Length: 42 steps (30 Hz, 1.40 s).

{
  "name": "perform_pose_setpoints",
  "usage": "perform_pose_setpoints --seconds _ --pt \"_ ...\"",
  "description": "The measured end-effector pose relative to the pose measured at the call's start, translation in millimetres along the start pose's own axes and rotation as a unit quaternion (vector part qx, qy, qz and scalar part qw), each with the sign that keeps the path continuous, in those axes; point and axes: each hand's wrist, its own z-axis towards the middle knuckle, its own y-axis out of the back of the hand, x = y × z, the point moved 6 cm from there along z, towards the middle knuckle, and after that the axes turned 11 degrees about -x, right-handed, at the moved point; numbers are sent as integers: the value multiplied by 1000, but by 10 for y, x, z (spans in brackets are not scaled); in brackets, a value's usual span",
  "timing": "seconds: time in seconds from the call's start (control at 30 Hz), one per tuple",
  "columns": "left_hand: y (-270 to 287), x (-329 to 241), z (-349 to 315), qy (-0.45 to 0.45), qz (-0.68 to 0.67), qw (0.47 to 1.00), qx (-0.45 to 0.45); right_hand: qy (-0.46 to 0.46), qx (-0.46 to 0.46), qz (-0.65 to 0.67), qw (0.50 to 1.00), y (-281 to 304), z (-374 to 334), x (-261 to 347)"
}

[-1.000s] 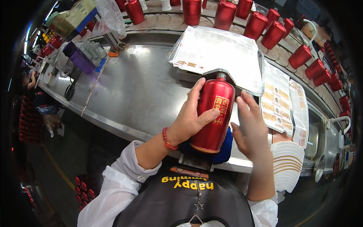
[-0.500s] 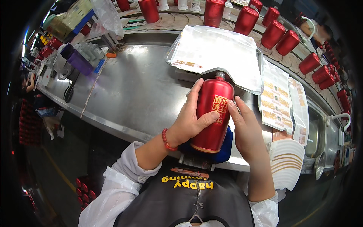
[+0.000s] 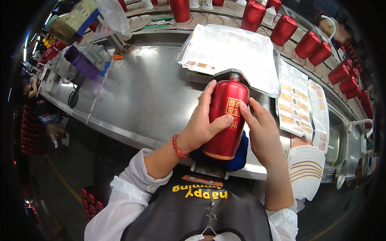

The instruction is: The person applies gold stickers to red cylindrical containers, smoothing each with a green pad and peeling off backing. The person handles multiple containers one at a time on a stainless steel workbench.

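A glossy red bottle [image 3: 226, 138] with gold characters and a gold band at its base lies tilted in front of me, its neck pointing away. My left hand [image 3: 203, 122] wraps its left side, the thumb across the front below the gold lettering. My right hand [image 3: 260, 128] is at the other side, with a fingertip pressing on the right edge of the lettering. Under the bottle shows a dark blue cloth [image 3: 240, 154]. Just beyond the bottle's neck is a dark angular metal piece [image 3: 237, 73].
A tray with white sheets [image 3: 231, 48] stands beyond the bottle. To its right lie gold-printed label sheets [image 3: 295, 102]. Red bottles [image 3: 283, 30] line a conveyor [image 3: 201, 19] along the back. A purple bottle [image 3: 82, 64] stands on the steel table [image 3: 136, 92] at left.
The red bottles along the conveyor have shifted to the right. My right fingertip sits slightly higher and further in on the bottle's lettering; my left hand keeps its grip.
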Motion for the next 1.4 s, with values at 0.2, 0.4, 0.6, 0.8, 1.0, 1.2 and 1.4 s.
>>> perform_pose_setpoints --seconds 0.2,0.4,0.6,0.8,1.0,1.2,1.4 --pt "-14 -75 30 69 -154 986 8 -14 -33 45 998 -18 -22 -25" --pt "-10 -5 54 37 -85 996 -2 -18 -24 45 998 -27 -30 -9" --pt "8 18 49 30 -71 997 -6 -29 4 6 1000 -39 -41 -12" --pt "6 -17 43 34 -63 997 -7 -8 -72 111 991 238 260 -29" --pt "-5 -5 60 8 -31 999 -6 2 25 146 989 130 871 -178" --pt "141 -424 141 -272 123 953 45 174 -93 72 978 212 244 246" --pt "206 -455 54 -355 283 888 71 66 21 208 976 352 355 266"
